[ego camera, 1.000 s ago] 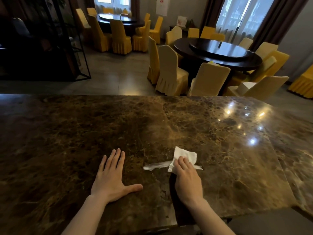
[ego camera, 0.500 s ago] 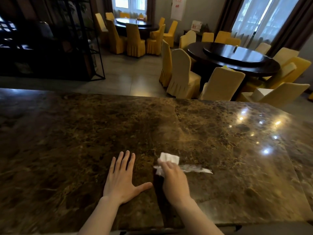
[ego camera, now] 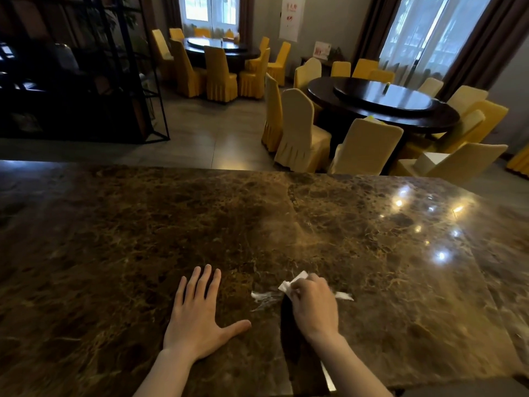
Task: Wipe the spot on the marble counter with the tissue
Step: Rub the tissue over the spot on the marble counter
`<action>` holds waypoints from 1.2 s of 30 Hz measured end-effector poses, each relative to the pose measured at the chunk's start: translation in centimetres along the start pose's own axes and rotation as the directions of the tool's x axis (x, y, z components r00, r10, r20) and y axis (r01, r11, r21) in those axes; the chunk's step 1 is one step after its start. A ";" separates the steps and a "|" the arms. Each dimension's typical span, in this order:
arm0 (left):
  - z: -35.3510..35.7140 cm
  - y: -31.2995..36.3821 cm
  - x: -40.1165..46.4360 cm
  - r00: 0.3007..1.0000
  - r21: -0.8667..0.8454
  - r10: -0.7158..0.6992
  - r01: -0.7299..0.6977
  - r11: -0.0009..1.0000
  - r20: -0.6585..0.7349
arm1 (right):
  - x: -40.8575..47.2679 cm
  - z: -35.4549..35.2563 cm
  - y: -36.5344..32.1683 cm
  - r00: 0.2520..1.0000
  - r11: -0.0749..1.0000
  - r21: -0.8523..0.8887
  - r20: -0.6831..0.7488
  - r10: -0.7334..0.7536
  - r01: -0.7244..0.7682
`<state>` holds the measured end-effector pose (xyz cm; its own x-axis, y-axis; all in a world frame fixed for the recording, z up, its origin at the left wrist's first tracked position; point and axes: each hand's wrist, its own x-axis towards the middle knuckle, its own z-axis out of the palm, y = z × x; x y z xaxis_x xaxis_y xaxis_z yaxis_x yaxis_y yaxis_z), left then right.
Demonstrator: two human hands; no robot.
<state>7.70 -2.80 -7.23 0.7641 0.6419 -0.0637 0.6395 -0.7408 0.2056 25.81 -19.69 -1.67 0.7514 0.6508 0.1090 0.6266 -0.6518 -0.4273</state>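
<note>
A brown marble counter point(ego camera: 120, 230) fills the lower half of the head view. My right hand point(ego camera: 312, 306) presses a crumpled white tissue point(ego camera: 292, 282) onto the counter near its front edge; only the tissue's top corner shows past my fingers. A whitish smear point(ego camera: 264, 298) streaks the marble left of that hand, and a short piece of it point(ego camera: 345, 296) shows on the right. My left hand point(ego camera: 197, 319) lies flat on the counter, fingers spread, a little left of the smear, holding nothing.
Beyond the counter's far edge are round dark dining tables point(ego camera: 383, 103) ringed by yellow-covered chairs point(ego camera: 300, 130). A black metal shelf unit point(ego camera: 86, 81) stands at the back left. Ceiling lights glint on the counter's right side point(ego camera: 440, 255).
My right hand has slid the tissue left and then part way back right over the smear, and white streaks now show on both sides. The left hand stayed flat.
</note>
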 end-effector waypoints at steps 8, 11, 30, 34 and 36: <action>0.0 0.0 0.1 1.000 -0.002 -0.004 0.004 1.000 -0.001 | -1.4 -0.3 2.6 0.990 0.988 -0.065 0.026 -0.135 0.137; 0.0 -0.1 0.1 1.000 0.003 -0.005 0.005 1.000 0.005 | -0.4 -1.5 4.6 0.995 0.993 -0.101 -0.081 0.055 -0.063; -0.7 0.3 0.0 0.999 0.041 -0.016 0.015 0.999 0.038 | -0.1 -3.4 8.8 0.910 0.922 -0.026 -0.173 0.377 -0.387; -0.9 0.4 0.0 0.999 0.044 -0.016 0.014 0.999 0.036 | -0.2 -1.6 4.0 0.975 0.976 0.081 -0.073 0.209 -0.203; -0.9 0.4 -0.1 0.999 0.039 -0.010 0.008 0.999 0.038 | -0.2 -0.9 1.8 0.997 0.983 0.168 0.032 0.073 -0.078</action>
<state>7.79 -2.96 -6.22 0.7606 0.6410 -0.1031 0.6486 -0.7427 0.1666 26.95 -21.32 -1.68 0.7883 0.6134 0.0486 0.5227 -0.6258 -0.5790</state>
